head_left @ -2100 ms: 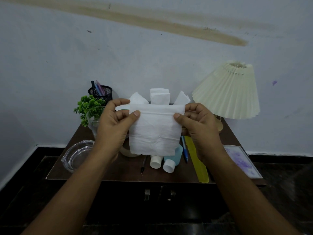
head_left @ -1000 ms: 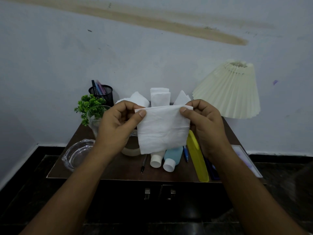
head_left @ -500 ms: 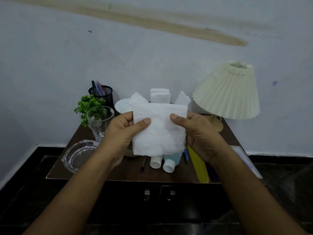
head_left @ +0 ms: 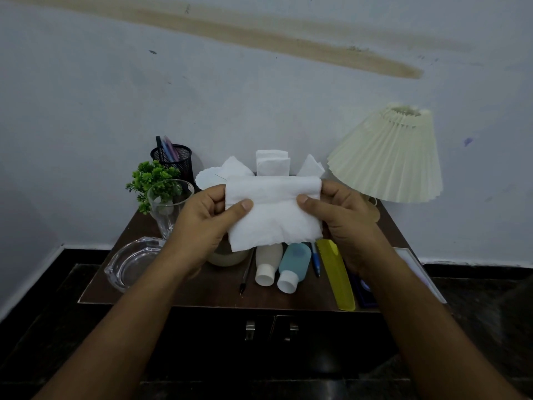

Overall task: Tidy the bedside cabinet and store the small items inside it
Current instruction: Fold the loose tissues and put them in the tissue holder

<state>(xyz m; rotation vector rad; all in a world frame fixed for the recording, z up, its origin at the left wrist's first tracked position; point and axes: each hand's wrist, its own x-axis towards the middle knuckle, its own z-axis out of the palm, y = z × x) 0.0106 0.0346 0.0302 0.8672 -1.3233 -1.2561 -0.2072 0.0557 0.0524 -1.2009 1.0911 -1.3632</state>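
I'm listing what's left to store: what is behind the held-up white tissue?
Folded napkins poke above the tissue; a beige bottle and a blue bottle stick out below. Their far ends, and whatever holds the napkins, are covered.

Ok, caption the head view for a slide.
Left hand and right hand pinch a white tissue above the bedside cabinet.

Glass (head_left: 170, 206) left on cabinet (head_left: 202, 290); lamp (head_left: 389, 157) right; tubes (head_left: 277, 264) between.

Folded white tissue (head_left: 274, 215), top edge doubled over, upright above brown bedside cabinet (head_left: 202, 293), pinched between left hand (head_left: 202, 223) and right hand (head_left: 346, 220). On cabinet top, lying flat: beige bottle (head_left: 266, 265), blue bottle (head_left: 294, 265), blue pen (head_left: 315, 261), yellow comb (head_left: 336, 272). Cabinet doors (head_left: 219, 336) seemingly shut.
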